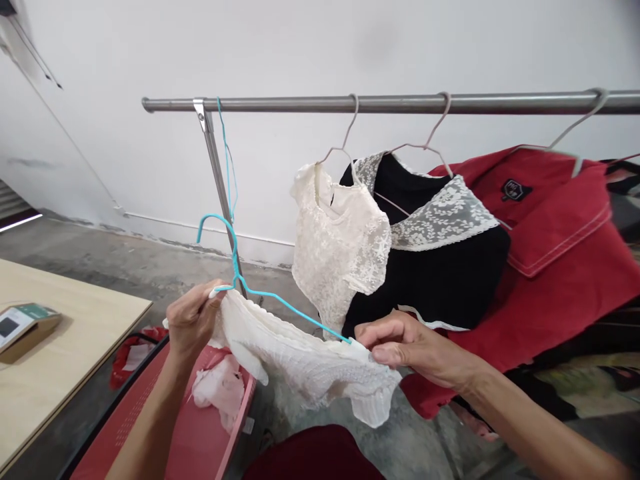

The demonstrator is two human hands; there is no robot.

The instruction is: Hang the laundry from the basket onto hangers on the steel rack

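Observation:
A small white knitted garment hangs between my two hands on a turquoise wire hanger. My left hand is closed on the garment's left shoulder and the hanger's end. My right hand pinches the garment's right shoulder over the other hanger end. Both hands are below and in front of a metal rail. The hanger's hook curls upward, free of the rail.
On the rail hang a cream lace top, a black dress with lace collar and a red garment. A pink basket with a pale cloth sits below left. A wooden table with a small box stands left.

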